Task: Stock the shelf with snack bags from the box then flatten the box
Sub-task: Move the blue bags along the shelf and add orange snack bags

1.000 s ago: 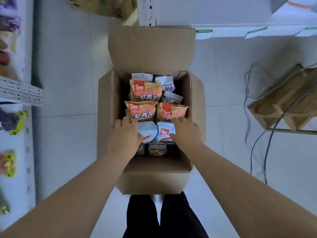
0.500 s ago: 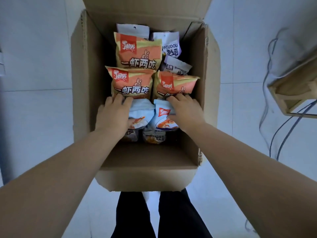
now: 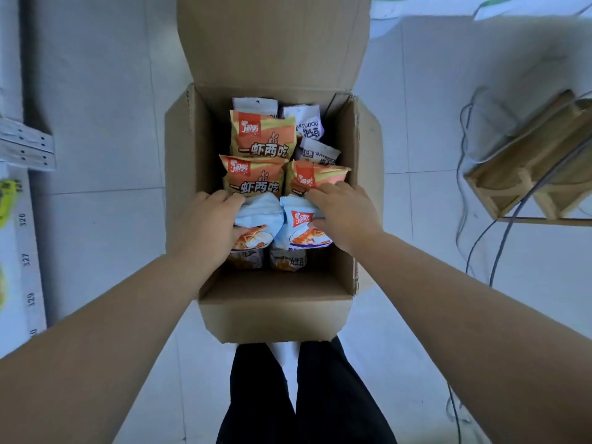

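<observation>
Box (image 3: 272, 312): open cardboard carton on the pale floor, packed with snack bags.
Left hand (image 3: 208, 229): fingers curled round the left pale-blue bag (image 3: 260, 214).
Right hand (image 3: 344, 216): fingers and thumb gripping the right pale-blue bag (image 3: 299, 230).
Orange bags (image 3: 254, 174): inside the box, just beyond both hands.

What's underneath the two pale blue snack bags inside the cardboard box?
Two dark brownish snack packets peek out beneath the pale blue snack bags, gripped by left hand and right hand. Anything deeper in the brown cardboard box is covered.
</observation>
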